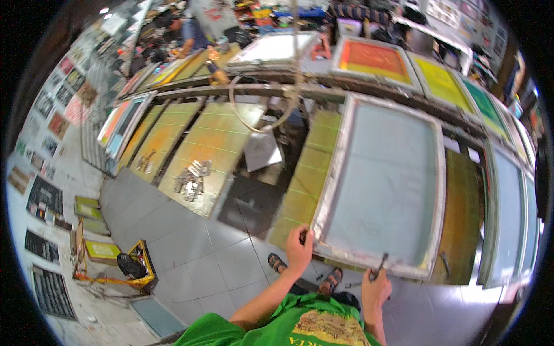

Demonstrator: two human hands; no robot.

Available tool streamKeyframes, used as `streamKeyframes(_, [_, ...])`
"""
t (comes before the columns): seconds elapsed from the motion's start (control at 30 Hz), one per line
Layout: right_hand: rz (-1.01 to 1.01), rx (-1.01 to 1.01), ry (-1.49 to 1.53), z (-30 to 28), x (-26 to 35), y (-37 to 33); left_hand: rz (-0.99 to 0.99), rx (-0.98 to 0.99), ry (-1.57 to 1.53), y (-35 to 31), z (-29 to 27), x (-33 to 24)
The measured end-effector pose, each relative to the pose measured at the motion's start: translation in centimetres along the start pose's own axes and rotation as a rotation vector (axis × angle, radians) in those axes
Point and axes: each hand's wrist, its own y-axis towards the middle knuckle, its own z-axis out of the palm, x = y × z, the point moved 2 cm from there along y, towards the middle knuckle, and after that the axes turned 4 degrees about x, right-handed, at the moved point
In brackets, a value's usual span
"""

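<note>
A large screen-printing frame (435, 190) with a pale edge and grey-blue mesh lies before me, on a yellowish printing board (311, 173). At its near left corner is my left hand (299, 249), fingers closed around a small dark thing that I cannot make out. My right hand (376, 288) is at the frame's near edge, closed on a slim dark metal tool (381, 263) whose end points up over the frame. Its exact kind is too small to tell. Another dark tool (444, 265) rests on the board beside the frame's right corner.
Small metal parts (193, 181) are heaped on a board at left. Past a long rail, more frames stand, one with orange mesh (372, 57). A hose loop (234, 106) hangs down in front. Another person (193, 37) is at the far left. A yellow-edged crate (147, 262) sits on the tiled floor.
</note>
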Motion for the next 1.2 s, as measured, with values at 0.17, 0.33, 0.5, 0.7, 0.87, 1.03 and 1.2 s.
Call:
streamKeyframes(0.17, [0.062, -0.035, 0.038, 0.5, 0.2, 0.1, 0.013, 0.072, -0.002, 0.3, -0.9, 0.3])
streamKeyframes(0.33, [0.078, -0.019, 0.041, 1.0, 0.0, 0.8, 0.04, 0.109, -0.016, 0.7, -1.3, -0.1])
streamKeyframes(0.5, [-0.065, 0.054, 0.252, 2.6, 3.8, 1.2, 0.063, 0.072, -0.027, 0.9, -1.5, -1.1])
streamKeyframes(0.7, [-0.229, 0.353, 0.198, 5.2, 12.7, 1.2, 0.046, 0.076, -0.088, 0.6, -2.0, 0.5])
streamKeyframes(0.87, [-0.374, 0.519, 0.14, 6.4, 16.1, 2.5, -0.141, 0.155, -0.207, -0.2, -3.3, 3.0])
streamKeyframes(1.03, [-0.432, 0.551, 0.143, 5.9, 17.7, 3.1, -0.244, 0.264, -0.334, -2.1, -5.4, 2.4])
streamKeyframes(1.2, [-0.464, 0.61, 0.05, 5.8, 18.1, 3.3, -0.224, 0.279, -0.479, -3.2, -5.5, 3.0])
